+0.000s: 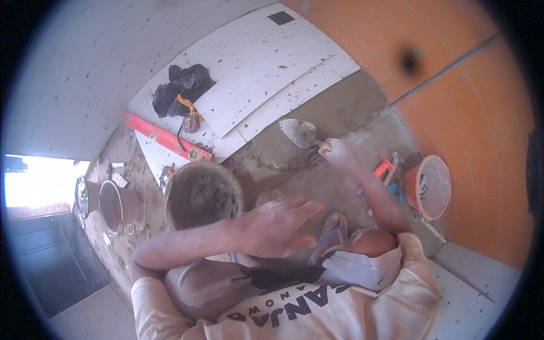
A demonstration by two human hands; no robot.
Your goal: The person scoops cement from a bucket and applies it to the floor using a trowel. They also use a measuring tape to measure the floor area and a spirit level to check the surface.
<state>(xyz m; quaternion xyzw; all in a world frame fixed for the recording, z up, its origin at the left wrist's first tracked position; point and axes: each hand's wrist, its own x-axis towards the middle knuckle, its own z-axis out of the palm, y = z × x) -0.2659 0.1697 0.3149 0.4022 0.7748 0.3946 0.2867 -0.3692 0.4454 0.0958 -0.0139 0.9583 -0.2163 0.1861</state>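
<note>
I am crouched over a bed of wet grey mortar point(334, 119) on the floor. My right hand point(339, 152) reaches forward and grips the handle of a trowel point(299, 132), whose mortar-caked blade lies on the bed. My left hand point(277, 225) hangs in front of my knees with the fingers spread and holds nothing. It hovers beside a mortar-filled bucket point(203, 192) and near my sandalled foot point(331, 229).
White tiles point(255, 73) lie beyond the mortar, with a red spirit level point(164, 136), a tape measure point(190, 123) and a black bag point(181, 88) on them. An orange bucket point(429, 187) with tools stands at the right by the orange wall point(476, 113). Metal pots point(116, 207) sit left.
</note>
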